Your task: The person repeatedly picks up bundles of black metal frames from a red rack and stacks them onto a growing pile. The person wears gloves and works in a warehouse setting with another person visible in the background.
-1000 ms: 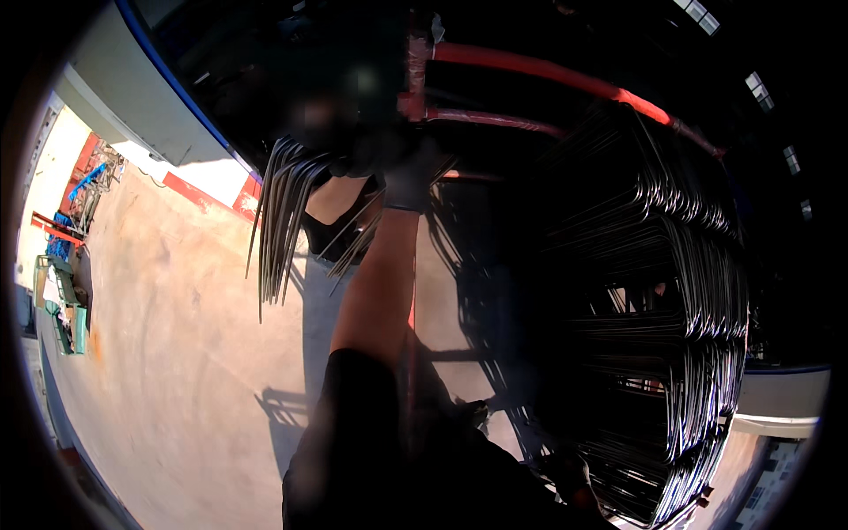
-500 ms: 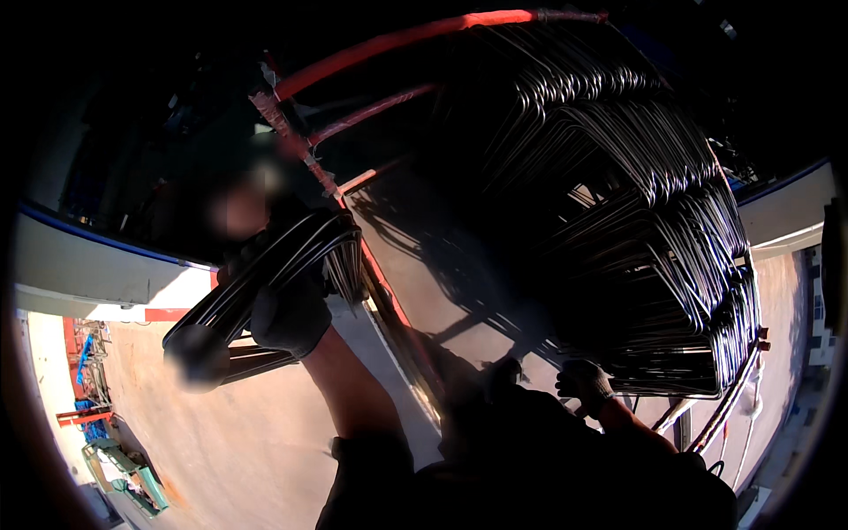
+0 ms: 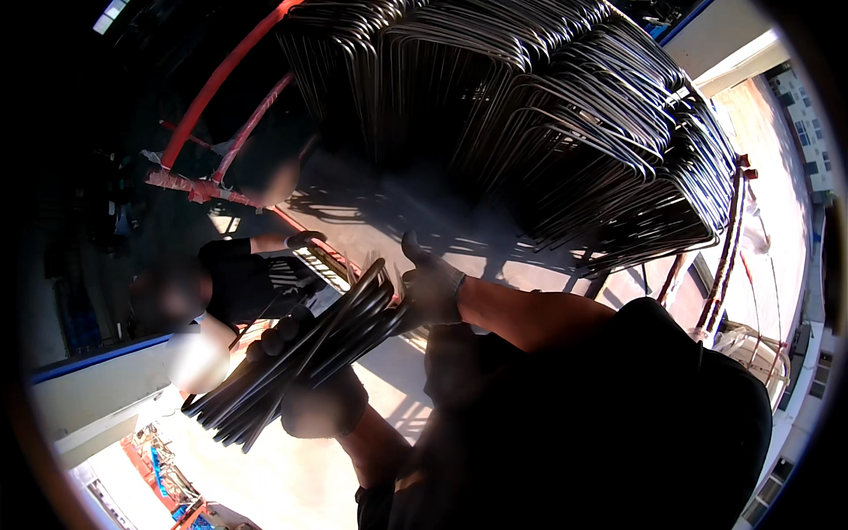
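Jutting past the left grip (image 3: 323, 410), held rods (image 3: 305, 358) overhang broad sunlit floor (image 3: 296, 486).

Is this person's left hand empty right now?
No, the left hand is wrapped around a bundle of dark rods.

I record that the right hand (image 3: 435, 287), well apart from the bundle of bent rods (image 3: 327, 343) half a second ago, has reached its bent end. The bundle, hanging legs downward a second ago, now slants, free ends to lower left. My view has turned: the rod stack (image 3: 579, 97) has shifted from right to top. A co-worker (image 3: 237, 284), earlier mostly in shadow, now shows an outstretched arm (image 3: 269, 241).
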The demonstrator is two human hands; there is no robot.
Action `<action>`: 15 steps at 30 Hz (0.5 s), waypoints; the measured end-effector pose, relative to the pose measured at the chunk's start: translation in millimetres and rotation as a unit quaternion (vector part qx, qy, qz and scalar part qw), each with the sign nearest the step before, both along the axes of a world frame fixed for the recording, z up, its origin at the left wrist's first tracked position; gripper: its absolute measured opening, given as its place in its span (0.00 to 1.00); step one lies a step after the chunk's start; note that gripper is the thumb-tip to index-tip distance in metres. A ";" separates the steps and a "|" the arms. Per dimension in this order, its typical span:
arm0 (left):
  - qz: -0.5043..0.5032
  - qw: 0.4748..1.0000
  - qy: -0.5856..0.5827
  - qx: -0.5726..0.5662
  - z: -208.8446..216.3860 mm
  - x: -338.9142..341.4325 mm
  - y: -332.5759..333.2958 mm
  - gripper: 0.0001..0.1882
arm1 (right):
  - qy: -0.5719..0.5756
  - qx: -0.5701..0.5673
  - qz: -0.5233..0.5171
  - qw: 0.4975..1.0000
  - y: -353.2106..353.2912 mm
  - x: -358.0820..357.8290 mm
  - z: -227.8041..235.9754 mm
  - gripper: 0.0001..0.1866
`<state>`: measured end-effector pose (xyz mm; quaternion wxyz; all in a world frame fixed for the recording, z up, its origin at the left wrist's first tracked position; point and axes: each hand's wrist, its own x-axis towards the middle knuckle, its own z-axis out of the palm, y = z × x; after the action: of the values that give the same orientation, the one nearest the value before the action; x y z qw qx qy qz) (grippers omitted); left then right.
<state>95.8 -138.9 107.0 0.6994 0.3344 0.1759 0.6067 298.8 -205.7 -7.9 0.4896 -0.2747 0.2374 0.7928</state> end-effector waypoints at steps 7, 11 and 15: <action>-0.197 0.977 -0.044 -0.063 16.7 88.0 -142.4 0.18 | -0.033 -0.005 -0.162 0.986 -135.6 55.3 -40.8 0.30; -0.261 0.963 -0.007 -0.072 10.9 132.3 -234.2 0.19 | -0.069 -0.087 -0.217 0.970 -245.1 100.5 13.1 0.19; -0.376 0.919 -0.040 -0.112 -3.6 173.6 -311.1 0.20 | -0.030 -0.060 -0.210 0.975 -351.2 152.7 -44.7 0.14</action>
<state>269.5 -450.0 103.4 0.9153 0.2707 0.0759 0.2883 451.4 -556.9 -52.5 0.6348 -0.2712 0.3219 0.6479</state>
